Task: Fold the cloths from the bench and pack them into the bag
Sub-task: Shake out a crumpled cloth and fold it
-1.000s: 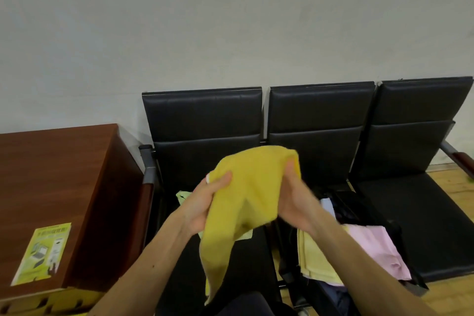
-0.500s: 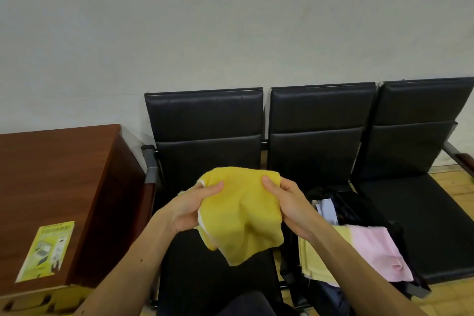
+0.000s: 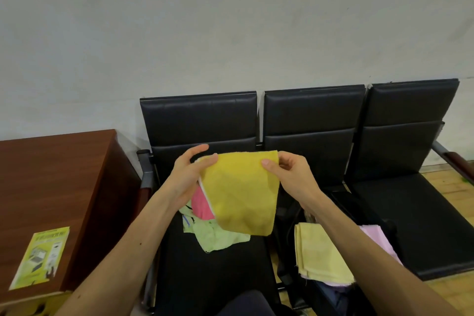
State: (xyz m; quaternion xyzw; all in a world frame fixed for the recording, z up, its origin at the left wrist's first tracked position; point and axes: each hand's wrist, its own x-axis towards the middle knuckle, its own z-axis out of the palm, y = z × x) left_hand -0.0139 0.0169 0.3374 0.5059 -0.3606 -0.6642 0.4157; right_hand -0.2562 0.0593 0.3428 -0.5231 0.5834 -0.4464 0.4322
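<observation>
A folded yellow cloth [image 3: 241, 192] hangs in the air above the left seat of the black bench [image 3: 315, 120]. My left hand [image 3: 188, 177] pinches its upper left corner with thumb and fingers. My right hand [image 3: 289, 174] pinches the upper right corner. Under the cloth on the left seat lie a pink cloth [image 3: 201, 204] and a pale green cloth [image 3: 218, 236]. A dark open bag [image 3: 341, 202] sits on the middle seat; folded pale yellow [image 3: 320, 254] and light pink [image 3: 382, 241] cloths lie over it.
A brown wooden cabinet [image 3: 56, 187] with a yellow-green leaflet [image 3: 41, 256] on top stands left of the bench. The right seat [image 3: 415, 218] is bare. Wooden floor shows at the right, a plain wall behind.
The yellow cloth went from a crumpled bundle to a flat folded piece held by its top corners. My hands moved apart and slightly up; the pink and green cloths under it came into view.
</observation>
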